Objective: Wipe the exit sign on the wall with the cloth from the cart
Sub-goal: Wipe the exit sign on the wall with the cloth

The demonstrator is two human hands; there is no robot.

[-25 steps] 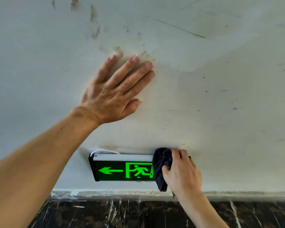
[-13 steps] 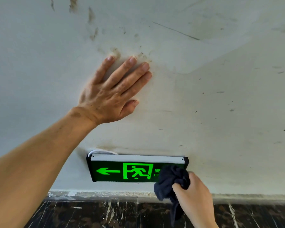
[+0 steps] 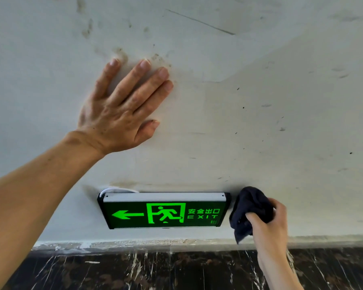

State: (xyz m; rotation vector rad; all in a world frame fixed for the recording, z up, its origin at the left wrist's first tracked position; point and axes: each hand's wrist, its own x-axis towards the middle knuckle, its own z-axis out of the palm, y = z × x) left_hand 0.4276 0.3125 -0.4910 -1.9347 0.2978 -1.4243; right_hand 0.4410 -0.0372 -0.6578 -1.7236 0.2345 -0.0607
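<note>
A lit green exit sign (image 3: 165, 212) with an arrow, a running figure and the word EXIT is mounted low on the white wall. Its whole face is in view. My right hand (image 3: 268, 225) is shut on a bunched dark cloth (image 3: 248, 210), held just off the sign's right end, close to the wall. My left hand (image 3: 122, 107) lies flat on the wall above and left of the sign, fingers spread, holding nothing.
The white wall (image 3: 281, 101) carries smudges and dark specks. A thin white cable (image 3: 117, 189) loops out at the sign's top left corner. Below runs a pale paint-spattered ledge (image 3: 134, 244) over a dark marble band (image 3: 155, 271).
My right hand with the cloth went from the sign's right part down below it, then up and right, past the sign's right end. The left hand stayed flat on the wall.
</note>
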